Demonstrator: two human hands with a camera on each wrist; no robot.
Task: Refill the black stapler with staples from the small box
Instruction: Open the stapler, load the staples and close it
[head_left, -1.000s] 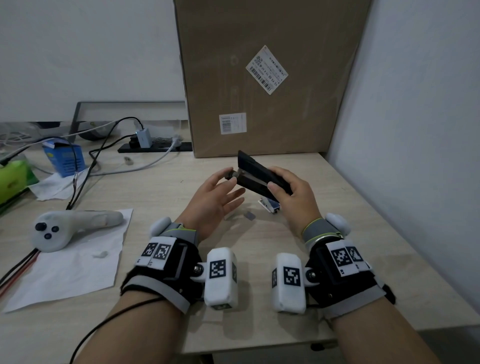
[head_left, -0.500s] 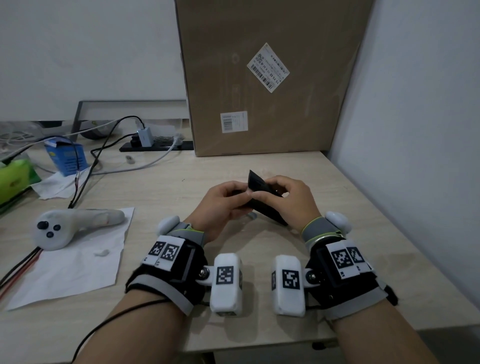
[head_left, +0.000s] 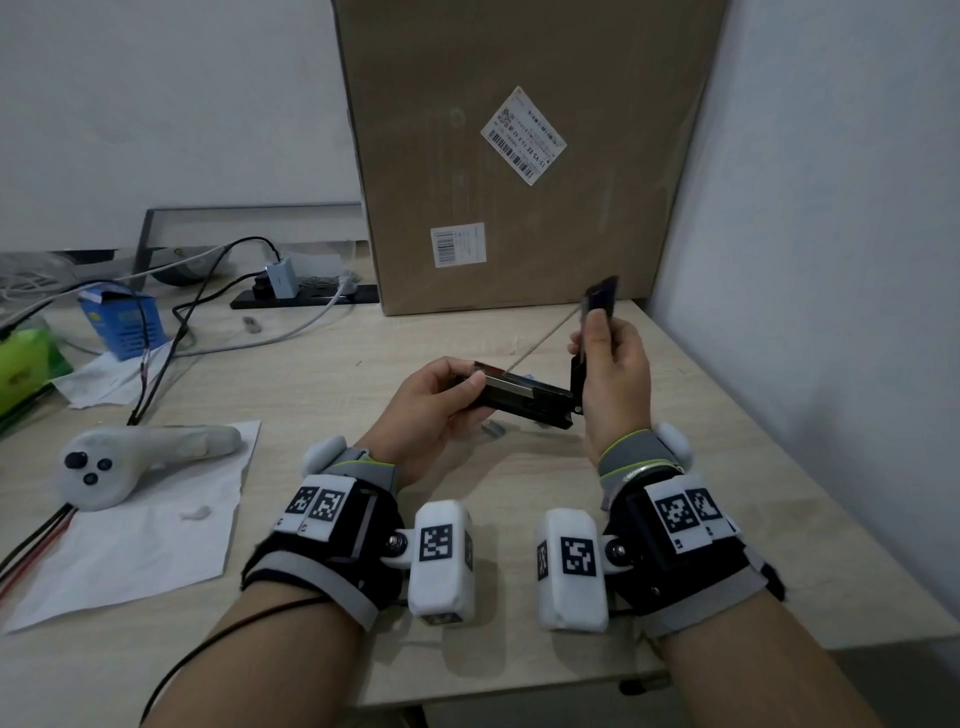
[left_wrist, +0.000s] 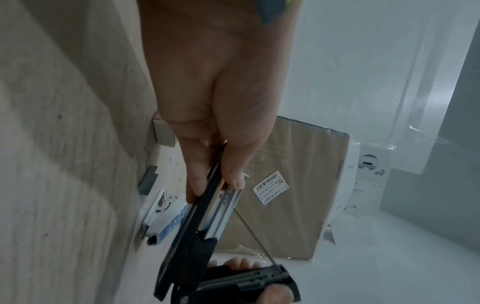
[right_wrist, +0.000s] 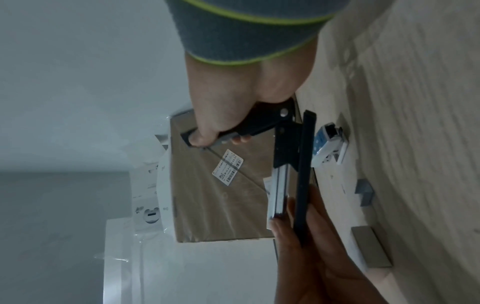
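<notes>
The black stapler (head_left: 524, 397) is held open above the desk. My left hand (head_left: 460, 395) grips the front of its base and silver magazine (left_wrist: 223, 205). The top cover (head_left: 597, 306) stands upright, pinched by my right hand (head_left: 602, 345), and its thin spring rod (head_left: 540, 338) stretches back to the magazine. The small white and blue staple box (left_wrist: 166, 214) lies on the desk under the stapler, also in the right wrist view (right_wrist: 328, 146); the head view mostly hides it. Grey staple strips (right_wrist: 363, 192) lie beside it, one showing in the head view (head_left: 493, 429).
A tall cardboard box (head_left: 519, 156) leans against the back wall. The side wall (head_left: 831, 260) closes the right. On the left lie a white controller (head_left: 130, 457) on a paper sheet (head_left: 145, 540), a blue carton (head_left: 124, 322) and cables (head_left: 197, 312).
The stapler was held nearly folded between both hands. My right hand has swung the cover up and to the right, and my left hand now holds the base level with the magazine exposed.
</notes>
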